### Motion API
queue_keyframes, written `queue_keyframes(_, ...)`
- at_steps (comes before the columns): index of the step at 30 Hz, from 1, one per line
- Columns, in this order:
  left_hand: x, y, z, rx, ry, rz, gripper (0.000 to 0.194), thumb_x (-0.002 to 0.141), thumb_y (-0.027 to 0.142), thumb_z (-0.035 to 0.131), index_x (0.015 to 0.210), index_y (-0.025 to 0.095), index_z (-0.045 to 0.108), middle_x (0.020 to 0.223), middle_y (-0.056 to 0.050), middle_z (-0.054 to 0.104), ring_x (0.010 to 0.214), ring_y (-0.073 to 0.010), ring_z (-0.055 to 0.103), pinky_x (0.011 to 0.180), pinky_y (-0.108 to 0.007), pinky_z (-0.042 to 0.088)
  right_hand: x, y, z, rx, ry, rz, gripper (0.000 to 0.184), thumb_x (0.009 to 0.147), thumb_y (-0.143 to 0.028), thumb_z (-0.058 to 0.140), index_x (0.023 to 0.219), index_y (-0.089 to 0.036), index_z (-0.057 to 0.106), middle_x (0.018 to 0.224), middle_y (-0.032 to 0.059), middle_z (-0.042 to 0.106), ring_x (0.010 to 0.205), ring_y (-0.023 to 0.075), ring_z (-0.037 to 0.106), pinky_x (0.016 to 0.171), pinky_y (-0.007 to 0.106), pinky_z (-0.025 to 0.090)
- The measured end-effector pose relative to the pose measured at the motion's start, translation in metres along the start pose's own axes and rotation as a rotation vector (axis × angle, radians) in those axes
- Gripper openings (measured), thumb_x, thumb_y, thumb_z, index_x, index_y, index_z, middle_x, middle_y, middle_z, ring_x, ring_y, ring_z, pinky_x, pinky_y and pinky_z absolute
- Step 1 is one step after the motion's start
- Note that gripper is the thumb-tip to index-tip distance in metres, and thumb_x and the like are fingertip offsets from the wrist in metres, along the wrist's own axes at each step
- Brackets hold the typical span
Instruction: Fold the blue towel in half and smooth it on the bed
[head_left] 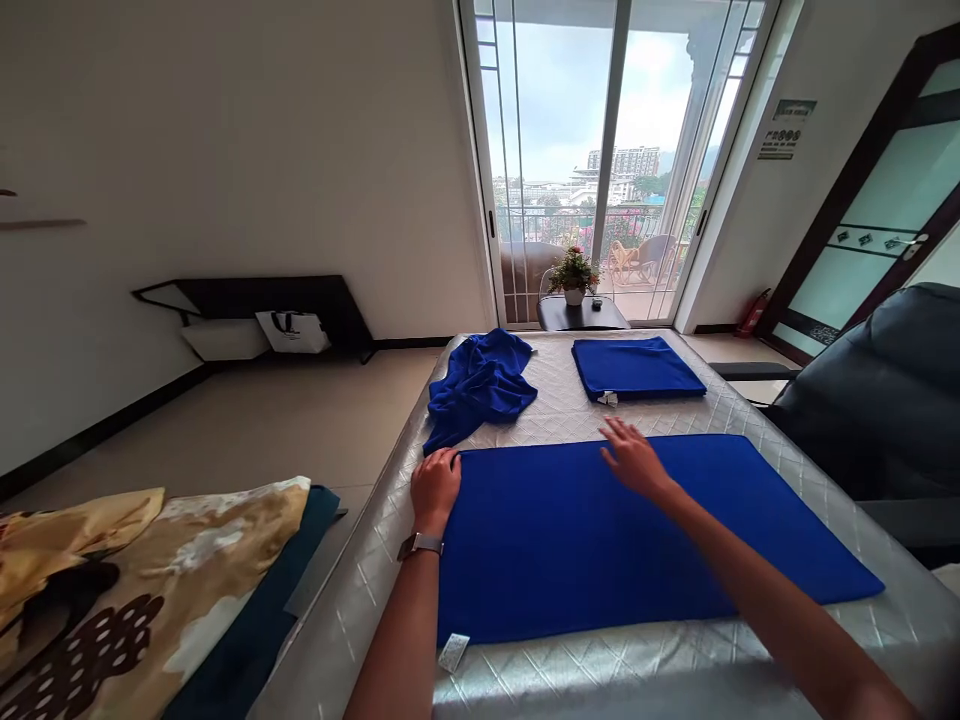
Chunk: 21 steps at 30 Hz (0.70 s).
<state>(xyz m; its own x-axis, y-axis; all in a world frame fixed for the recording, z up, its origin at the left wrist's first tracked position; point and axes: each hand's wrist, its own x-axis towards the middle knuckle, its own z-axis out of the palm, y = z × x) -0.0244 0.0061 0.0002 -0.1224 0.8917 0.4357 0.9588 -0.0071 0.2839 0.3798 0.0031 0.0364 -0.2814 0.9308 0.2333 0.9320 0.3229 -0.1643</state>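
Observation:
A blue cloth (540,540), folded into a long flat rectangle, lies on the mattress (577,670) in front of me, a white label (453,652) sticking out at its near left corner. My left hand (436,488) is at the far left corner of this cloth, fingers bent and closed at its edge; the fingertips are partly hidden. Over the far edge, right of the middle, my right hand (634,457) has its fingers apart and holds nothing. Beyond lie a crumpled blue cloth (487,385) on the left and a neatly folded blue cloth (637,367) on the right.
Left of the mattress, patterned bedding (217,560) lies low down. A black armchair (877,400) stands close on the right. Past the far end are a small table (581,315) with a potted plant (574,280) and a sliding glass door (555,120).

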Motion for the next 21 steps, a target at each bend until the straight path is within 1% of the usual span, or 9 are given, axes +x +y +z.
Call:
queue_keyframes(3, -0.001, 0.002, -0.002, 0.01, 0.001, 0.003, 0.034, 0.099, 0.027, 0.046, 0.116, 0.018, 0.074, 0.125, -0.011, 0.073, 0.115, -0.0289, 0.066, 0.103, -0.044, 0.048, 0.019, -0.079, 0.011, 0.126, -0.043, -0.144, 0.053, 0.101, -0.032, 0.041, 0.152, -0.018, 0.048, 0.165, 0.0082, 0.033, 0.155, 0.0233, 0.023, 0.126, 0.044, 0.02)
queue_keyframes(5, -0.001, 0.003, -0.003, 0.016, 0.0, 0.003, 0.034, 0.099, 0.027, 0.045, 0.116, 0.019, 0.074, 0.125, -0.011, 0.073, 0.115, -0.0284, 0.067, 0.102, -0.043, 0.049, 0.028, -0.12, 0.02, 0.183, -0.074, -0.208, 0.054, 0.101, -0.034, 0.043, 0.153, -0.019, 0.047, 0.165, 0.0072, 0.033, 0.155, 0.0227, 0.024, 0.127, 0.042, 0.019)
queue_keyframes(7, -0.001, 0.003, -0.004, 0.023, 0.001, 0.004, 0.035, 0.1, 0.026, 0.044, 0.117, 0.019, 0.074, 0.125, -0.011, 0.073, 0.115, -0.028, 0.067, 0.102, -0.042, 0.049, 0.035, -0.15, 0.032, 0.218, -0.099, -0.24, 0.056, 0.101, -0.036, 0.044, 0.154, -0.017, 0.045, 0.165, 0.008, 0.034, 0.155, 0.023, 0.024, 0.127, 0.041, 0.018)
queue_keyframes(9, -0.001, 0.004, -0.006, 0.029, 0.001, 0.009, 0.037, 0.1, 0.024, 0.042, 0.118, 0.019, 0.074, 0.125, -0.011, 0.073, 0.116, -0.0277, 0.067, 0.102, -0.042, 0.049, 0.04, -0.169, 0.043, 0.239, -0.124, -0.251, 0.058, 0.102, -0.038, 0.042, 0.156, -0.016, 0.042, 0.165, 0.0089, 0.034, 0.155, 0.0241, 0.024, 0.127, 0.043, 0.016)
queue_keyframes(12, -0.002, 0.005, -0.008, 0.036, -0.001, 0.025, 0.04, 0.1, 0.022, 0.039, 0.118, 0.018, 0.074, 0.125, -0.012, 0.073, 0.116, -0.0283, 0.066, 0.102, -0.043, 0.049, 0.043, -0.18, 0.056, 0.261, -0.17, -0.237, 0.061, 0.104, -0.045, 0.035, 0.159, -0.018, 0.035, 0.166, 0.0074, 0.03, 0.155, 0.0262, 0.021, 0.127, 0.048, 0.015)
queue_keyframes(15, -0.002, 0.006, -0.008, 0.039, 0.008, 0.032, 0.04, 0.1, 0.022, 0.039, 0.118, 0.019, 0.075, 0.124, -0.013, 0.073, 0.116, -0.029, 0.066, 0.101, -0.045, 0.049, 0.042, -0.176, 0.062, 0.27, -0.194, -0.222, 0.063, 0.105, -0.05, 0.028, 0.162, -0.021, 0.03, 0.168, 0.005, 0.025, 0.156, 0.026, 0.016, 0.127, 0.051, 0.014)
queue_keyframes(18, -0.003, 0.006, -0.008, 0.055, 0.018, 0.024, 0.039, 0.099, 0.022, 0.041, 0.118, 0.02, 0.075, 0.125, -0.012, 0.073, 0.116, -0.0286, 0.066, 0.102, -0.045, 0.049, 0.04, -0.163, 0.063, 0.273, -0.213, -0.224, 0.064, 0.106, -0.053, 0.026, 0.162, -0.023, 0.028, 0.168, 0.0044, 0.024, 0.157, 0.0252, 0.015, 0.127, 0.051, 0.013)
queue_keyframes(21, -0.003, 0.005, -0.007, 0.081, 0.008, 0.019, 0.039, 0.099, 0.024, 0.042, 0.119, 0.021, 0.075, 0.127, -0.011, 0.073, 0.119, -0.0291, 0.065, 0.102, -0.045, 0.049, 0.034, -0.138, 0.06, 0.271, -0.216, -0.203, 0.065, 0.106, -0.055, 0.026, 0.162, -0.024, 0.028, 0.168, 0.0043, 0.025, 0.157, 0.0253, 0.015, 0.127, 0.05, 0.013)
